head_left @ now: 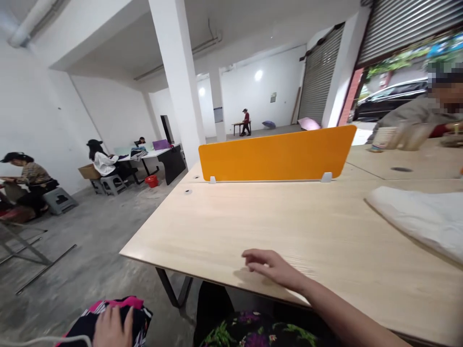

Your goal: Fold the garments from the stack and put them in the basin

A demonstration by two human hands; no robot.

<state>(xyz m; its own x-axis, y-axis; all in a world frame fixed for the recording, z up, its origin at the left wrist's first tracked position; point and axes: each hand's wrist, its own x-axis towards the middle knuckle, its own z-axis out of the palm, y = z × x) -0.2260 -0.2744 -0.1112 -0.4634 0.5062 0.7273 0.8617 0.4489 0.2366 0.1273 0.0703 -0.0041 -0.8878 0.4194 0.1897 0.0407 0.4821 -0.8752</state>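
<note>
Head view: at far left, seated people work at low stools on the concrete floor, well apart from the wearer. At the bottom edge the left hand lies flat on a dark flowered cloth over the knee, fingers loose and clasping nothing. Further right, the right hand rests palm down on the desk just inside its near edge, fingers slack and pointing left, empty. An orange divider stands upright across the desk's far side, leaving a broad bare stretch of wood between it and the hand. A folded white cloth lies to the right of that hand, well apart, its long edge slanting toward the right margin; the right hand is the nearer. Another person sits beyond at far right.
</note>
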